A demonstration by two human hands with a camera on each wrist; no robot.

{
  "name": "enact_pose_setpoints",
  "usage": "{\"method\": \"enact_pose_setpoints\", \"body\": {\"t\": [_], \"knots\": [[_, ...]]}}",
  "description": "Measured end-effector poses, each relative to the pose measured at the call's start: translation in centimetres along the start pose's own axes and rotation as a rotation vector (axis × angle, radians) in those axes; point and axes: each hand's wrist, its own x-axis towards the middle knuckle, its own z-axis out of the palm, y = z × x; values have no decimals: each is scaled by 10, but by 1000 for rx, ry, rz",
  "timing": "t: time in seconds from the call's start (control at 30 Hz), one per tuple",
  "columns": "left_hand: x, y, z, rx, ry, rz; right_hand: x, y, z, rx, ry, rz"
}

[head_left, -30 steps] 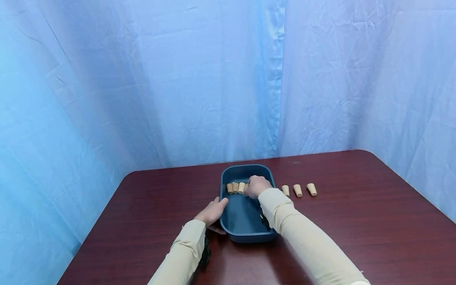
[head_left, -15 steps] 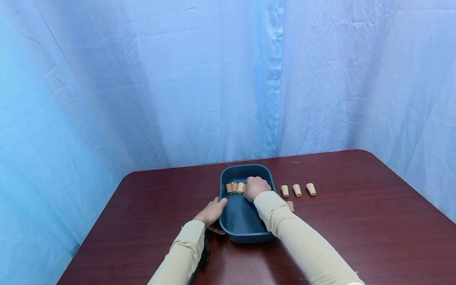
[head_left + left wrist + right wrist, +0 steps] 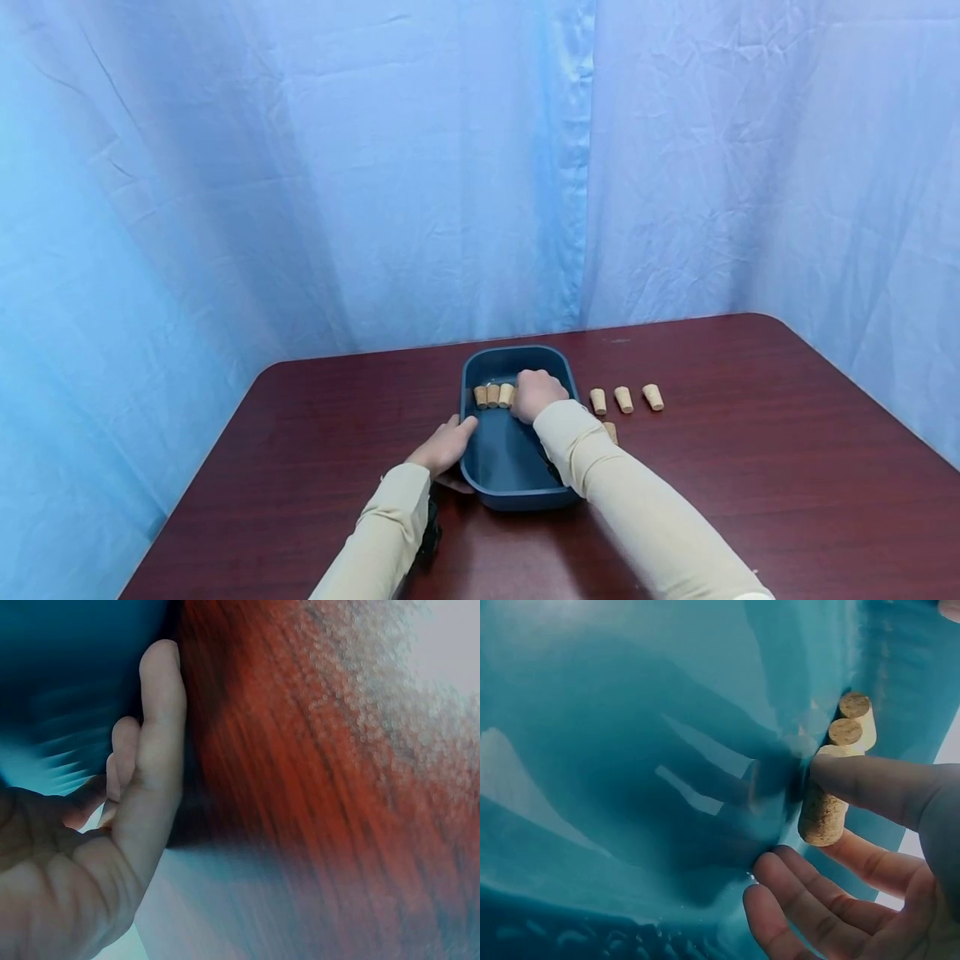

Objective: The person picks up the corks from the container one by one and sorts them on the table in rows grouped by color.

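Note:
A deep blue rectangular container stands on the table. My left hand holds its left side, thumb over the rim and fingers along the outer wall; the left wrist view shows these fingers fairly straight against it. Inside, tapered corks lie side by side in a row from the left wall. My right hand reaches down into the container at the row's right end. In the right wrist view its thumb and index finger pinch a cork beside the others, while the remaining fingers extend near the container's floor.
To the right of the container, three loose corks lie spaced in a line on the dark red wooden table. Another cork shows partly behind the right sleeve. Light blue curtains hang behind the table.
My right hand and forearm have shifted slightly left inside the container, uncovering the cork beside the right sleeve. The left hand keeps its hold.

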Motion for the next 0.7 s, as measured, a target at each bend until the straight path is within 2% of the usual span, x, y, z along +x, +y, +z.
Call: {"method": "enact_pose_setpoints", "body": {"t": [0.27, 0.57, 0.7], "knots": [[3, -2, 0, -8, -5, -3, -4, -3, -8, 57, -42, -8], [1, 0, 1, -4, -2, -4, -15, -7, -24, 145, -38, -43], [0, 1, 1, 3, 2, -4, -16, -6, -32, 151, -28, -70]]}}
